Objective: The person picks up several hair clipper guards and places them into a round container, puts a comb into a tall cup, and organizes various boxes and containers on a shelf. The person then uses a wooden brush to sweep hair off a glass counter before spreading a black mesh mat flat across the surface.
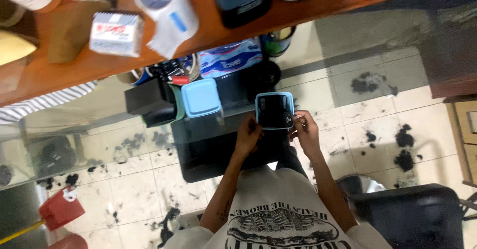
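Both hands hold a light-blue case (274, 110) with dark contents over the dark glass shelf (208, 149): the left hand (248, 135) is closed on its lower left corner, the right hand (304, 129) pinches its right edge. A blue-lidded box (200, 98) lies near, at the shelf's far edge.

Glossy pale-blue plastic on the small box (274, 111) at frame centre, dark contents inside; same smooth plastic on the lidded tub (200, 98) left of it. Polished reddish wood along the shelf (208, 28) at top. Dark reflective glass on the low table (208, 144). Shiny, scuffed ceramic floor tiles (134, 184). Soft matt cotton shirt (278, 204), bottom centre.
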